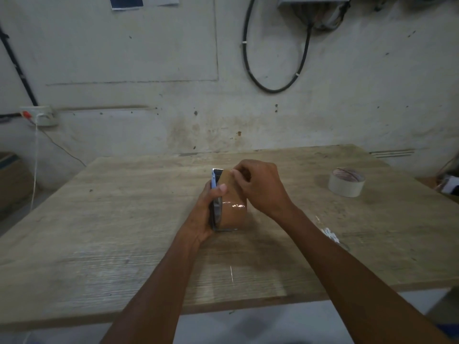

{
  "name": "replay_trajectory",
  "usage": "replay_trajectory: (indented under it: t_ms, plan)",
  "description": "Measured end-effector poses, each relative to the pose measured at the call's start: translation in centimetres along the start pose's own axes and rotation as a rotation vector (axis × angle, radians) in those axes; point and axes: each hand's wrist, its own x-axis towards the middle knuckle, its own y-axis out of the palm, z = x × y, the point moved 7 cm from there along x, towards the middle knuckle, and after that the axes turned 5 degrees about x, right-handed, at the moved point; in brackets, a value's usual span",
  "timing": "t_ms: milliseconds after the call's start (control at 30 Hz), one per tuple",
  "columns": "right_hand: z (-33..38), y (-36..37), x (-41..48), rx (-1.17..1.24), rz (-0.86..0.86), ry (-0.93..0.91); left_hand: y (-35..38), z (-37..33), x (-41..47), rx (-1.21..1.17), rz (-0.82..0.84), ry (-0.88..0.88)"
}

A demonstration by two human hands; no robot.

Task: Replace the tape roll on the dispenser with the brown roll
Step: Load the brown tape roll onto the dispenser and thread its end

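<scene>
I have the dispenser (215, 202) standing on edge near the middle of the table (99, 244), a little toward the far edge, and the brown roll (233, 209) is already sitting in it. My left hand (205, 214) is wrapped around the dispenser's frame from the left side, thumb hooked over onto the face of the roll, so that hand is clamped on the dispenser. My right hand (258, 187) comes over from the right, and its fingertips (234, 173) are pinched together on the brown tape at the top of the roll, close to the toothed cutter at the far end. Whether I have the loose end lifted or am only pressing on it, I cannot tell from here.

The pale roll (346, 182) lies flat near the far right corner of the table, well apart from my hands; I take it to be the one that came off. So the swap itself looks done: old roll out, brown roll mounted. What seems left is the finishing, drawing the free end of the brown tape forward and laying it over the cutter so the dispenser is ready to use, then setting it down
</scene>
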Motion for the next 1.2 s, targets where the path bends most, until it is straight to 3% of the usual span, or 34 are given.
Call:
replay_trajectory:
  t_ms: [433,1100,1200]
  plan:
    - [-1.4,0.0,0.9,0.021,-0.028,0.109,0.9,-0.6,-0.4,-0.018,0.053,0.039]
    - [-5.0,0.6,0.1,0.302,-0.095,0.547,0.5,-0.9,-0.3,0.058,0.006,0.095]
    - [-5.0,0.7,-0.3,0.254,-0.131,0.545,0.5,-0.4,-0.4,0.057,-0.012,0.047]
